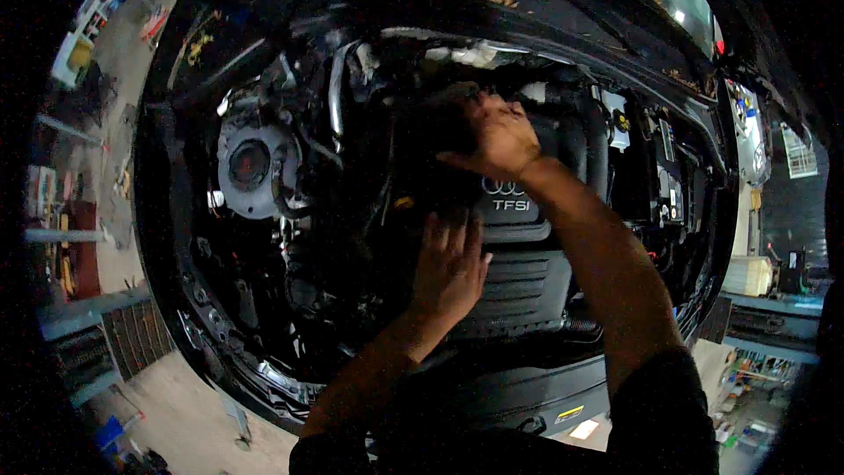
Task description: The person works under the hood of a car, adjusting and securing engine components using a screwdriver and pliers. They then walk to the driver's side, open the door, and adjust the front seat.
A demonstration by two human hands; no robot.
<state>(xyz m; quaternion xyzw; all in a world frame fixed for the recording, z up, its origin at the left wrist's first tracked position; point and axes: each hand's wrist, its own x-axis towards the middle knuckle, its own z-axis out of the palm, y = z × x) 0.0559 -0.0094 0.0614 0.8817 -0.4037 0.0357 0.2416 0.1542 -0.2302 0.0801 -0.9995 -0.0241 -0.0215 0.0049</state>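
Right hand [503, 136] leads in the head view, reaching over the upper part of the black engine cover [514, 286], its thumb stretched out to the left and its fingers bent at the far end; whether they pinch anything is lost in the dark. Left hand [450, 277] lies lower, back upward, its fingers extended nearly straight and side by side, the thumb a little apart, at the cover's left edge; whether it touches the surface I cannot tell.

The cover sits in the middle of the engine bay, right of the left hand and partly beneath the right forearm, with a ribbed lower section. A small yellow piece [403, 203] shows in the shadow just left of the left hand's fingertips.

Of the containers, a pale rounded tank [230, 178] stands in the left of the bay, its dark round cap [250, 164] on; the contents cannot be seen. To the right of the cover are a white container [619, 121] with a yellow mark and a dark box with pale labels [675, 189], their insides hidden too.
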